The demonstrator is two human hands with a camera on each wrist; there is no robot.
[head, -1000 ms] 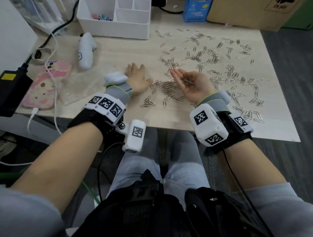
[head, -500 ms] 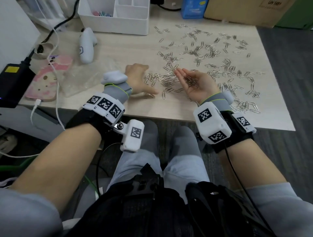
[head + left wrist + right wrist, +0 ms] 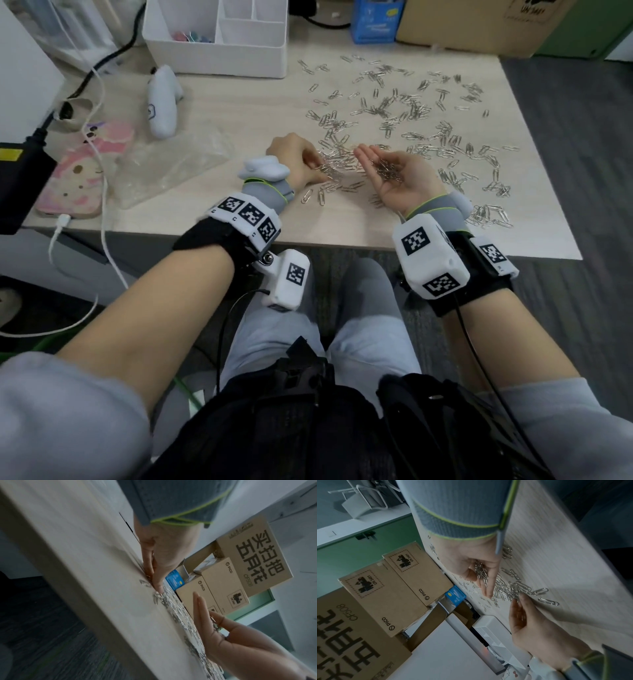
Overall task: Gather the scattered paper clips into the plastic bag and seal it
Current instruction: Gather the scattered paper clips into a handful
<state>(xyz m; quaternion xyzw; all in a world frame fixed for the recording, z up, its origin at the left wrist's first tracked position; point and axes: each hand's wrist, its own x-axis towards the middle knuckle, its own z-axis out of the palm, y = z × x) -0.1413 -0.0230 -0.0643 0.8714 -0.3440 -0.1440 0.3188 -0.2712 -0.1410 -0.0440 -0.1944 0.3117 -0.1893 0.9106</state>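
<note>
Silver paper clips [image 3: 428,113] lie scattered over the right half of the wooden table [image 3: 239,113], with a denser pile [image 3: 337,168] near the front edge. My left hand [image 3: 308,164] rests knuckles up on that pile, its fingers curled down and pinching clips against the table [image 3: 150,574]. My right hand [image 3: 411,185] lies palm up just right of it, fingers nearly straight, carrying a small heap of clips [image 3: 387,171] in the palm [image 3: 481,570]. The clear plastic bag [image 3: 171,164] lies crumpled on the table to the left of both hands.
A white desk organiser [image 3: 219,37] stands at the back, with a blue box [image 3: 375,20] and cardboard boxes [image 3: 462,24] to its right. A white handheld device [image 3: 162,102], a pink-cased phone [image 3: 78,178] on a white cable [image 3: 102,192] and a black unit [image 3: 17,185] sit at the left.
My left hand went from flat with spread fingers to curled, and slid right onto the clip pile next to the right hand's fingertips. The right hand stayed palm up with its clips.
</note>
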